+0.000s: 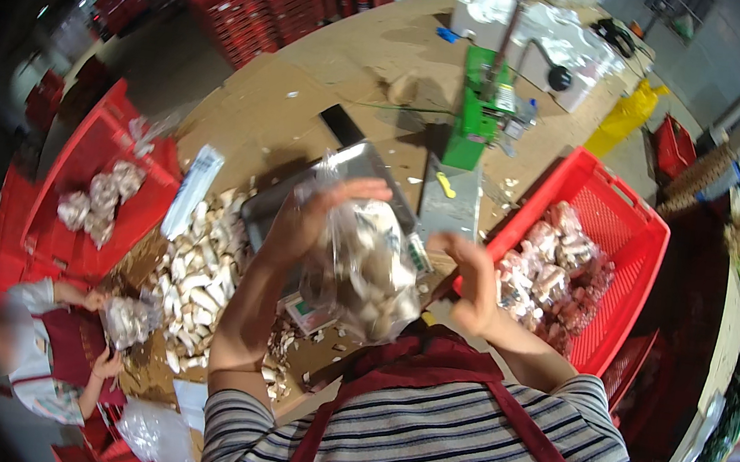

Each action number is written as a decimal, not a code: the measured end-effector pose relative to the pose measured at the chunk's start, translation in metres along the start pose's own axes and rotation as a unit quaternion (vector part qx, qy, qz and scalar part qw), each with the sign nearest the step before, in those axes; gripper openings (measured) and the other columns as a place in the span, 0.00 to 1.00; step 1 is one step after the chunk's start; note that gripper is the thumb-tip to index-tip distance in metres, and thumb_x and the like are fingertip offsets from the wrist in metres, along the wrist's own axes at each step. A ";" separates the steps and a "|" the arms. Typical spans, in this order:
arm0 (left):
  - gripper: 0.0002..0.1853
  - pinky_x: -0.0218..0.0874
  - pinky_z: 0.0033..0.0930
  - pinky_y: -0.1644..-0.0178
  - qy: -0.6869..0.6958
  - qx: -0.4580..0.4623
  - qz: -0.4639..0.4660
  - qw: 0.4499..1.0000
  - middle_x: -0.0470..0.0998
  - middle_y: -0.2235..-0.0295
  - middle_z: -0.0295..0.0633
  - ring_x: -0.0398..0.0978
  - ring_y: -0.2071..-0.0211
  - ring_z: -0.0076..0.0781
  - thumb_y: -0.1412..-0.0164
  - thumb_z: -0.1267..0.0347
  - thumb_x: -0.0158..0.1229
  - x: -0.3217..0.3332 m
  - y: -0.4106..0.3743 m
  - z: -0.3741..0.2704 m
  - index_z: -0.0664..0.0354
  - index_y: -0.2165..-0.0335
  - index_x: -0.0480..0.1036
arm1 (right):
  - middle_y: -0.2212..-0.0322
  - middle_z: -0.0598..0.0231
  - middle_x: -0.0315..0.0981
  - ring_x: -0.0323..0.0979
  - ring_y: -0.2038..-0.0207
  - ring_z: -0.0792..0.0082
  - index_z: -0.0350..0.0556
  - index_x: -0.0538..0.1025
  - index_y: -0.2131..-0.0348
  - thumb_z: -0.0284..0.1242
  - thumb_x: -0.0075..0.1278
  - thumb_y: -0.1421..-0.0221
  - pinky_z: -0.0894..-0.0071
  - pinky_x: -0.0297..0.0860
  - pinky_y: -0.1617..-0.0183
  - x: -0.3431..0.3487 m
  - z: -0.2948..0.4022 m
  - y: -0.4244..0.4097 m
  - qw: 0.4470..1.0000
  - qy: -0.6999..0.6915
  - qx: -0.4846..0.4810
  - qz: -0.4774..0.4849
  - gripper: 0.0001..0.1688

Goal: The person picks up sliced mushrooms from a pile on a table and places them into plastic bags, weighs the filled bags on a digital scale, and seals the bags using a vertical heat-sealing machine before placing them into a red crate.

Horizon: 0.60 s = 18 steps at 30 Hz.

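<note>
My left hand (334, 209) is raised over a clear plastic bag of mushrooms (371, 279), with its fingers stretched along the bag's top; the bag hangs blurred in front of my apron. To the right of the bag, my right hand (465, 270) is held apart from it, fingers loosely curved and nothing in them. Under and behind the bag is a metal weighing scale (275, 209), partly hidden. Loose white-stemmed mushrooms (200, 286) are heaped left of it. Bagged mushrooms (546, 266) lie in a red plastic crate (643, 264) on the right.
A green bag-sealing device (472, 133) stands beyond the scale, near a yellow object (445, 185) and a dark phone-like slab (341, 125). At left, a red crate (63, 193) holds more bags. A co-worker (65, 346) handles a bag at lower left. White foam boxes (545, 45) stand far back.
</note>
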<state>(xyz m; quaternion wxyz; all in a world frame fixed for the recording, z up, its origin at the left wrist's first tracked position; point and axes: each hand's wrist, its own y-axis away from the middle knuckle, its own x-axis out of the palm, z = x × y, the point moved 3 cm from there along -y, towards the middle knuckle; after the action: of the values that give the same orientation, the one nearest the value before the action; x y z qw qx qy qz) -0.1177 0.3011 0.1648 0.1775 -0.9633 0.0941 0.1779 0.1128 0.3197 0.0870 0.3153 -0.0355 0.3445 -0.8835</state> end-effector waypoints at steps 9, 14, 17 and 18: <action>0.18 0.52 0.42 0.52 -0.177 0.197 0.140 0.954 0.66 0.75 0.39 0.67 0.68 0.41 0.52 0.71 0.54 0.138 -0.108 0.002 0.53 0.59 0.76 | 0.55 0.57 0.70 0.70 0.54 0.62 0.43 0.68 0.52 0.39 0.48 0.45 0.57 0.67 0.48 -0.055 -0.087 0.064 0.695 -0.566 0.378 -0.233 0.25; 0.16 0.61 0.32 0.72 -0.108 0.128 -0.023 0.986 0.70 0.76 0.43 0.69 0.77 0.39 0.53 0.79 0.56 0.174 -0.167 0.035 0.59 0.62 0.75 | 0.51 0.57 0.65 0.63 0.48 0.62 0.41 0.61 0.47 0.37 0.59 0.55 0.57 0.59 0.42 -0.151 -0.113 0.066 0.773 -0.510 0.221 -0.305 0.39; 0.06 0.63 0.36 0.72 -0.143 0.143 -0.078 0.976 0.73 0.75 0.45 0.73 0.75 0.41 0.49 0.74 0.58 0.181 -0.212 0.061 0.62 0.69 0.71 | 0.52 0.61 0.65 0.62 0.47 0.64 0.39 0.60 0.47 0.33 0.60 0.55 0.59 0.60 0.43 -0.181 -0.133 0.051 0.821 -0.418 0.161 -0.354 0.40; 0.07 0.63 0.37 0.72 -0.232 0.129 -0.061 0.962 0.73 0.76 0.45 0.73 0.75 0.42 0.50 0.72 0.59 0.180 -0.227 0.063 0.61 0.71 0.70 | 0.52 0.62 0.65 0.62 0.47 0.63 0.40 0.60 0.47 0.32 0.60 0.54 0.58 0.60 0.44 -0.186 -0.148 0.047 0.815 -0.428 0.159 -0.356 0.39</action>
<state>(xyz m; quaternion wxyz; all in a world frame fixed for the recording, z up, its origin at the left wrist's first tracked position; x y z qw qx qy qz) 0.0834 0.5119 0.1116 0.3273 -0.8684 0.0133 0.3722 0.2448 0.4879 -0.0266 0.0954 -0.4795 -0.0068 -0.8723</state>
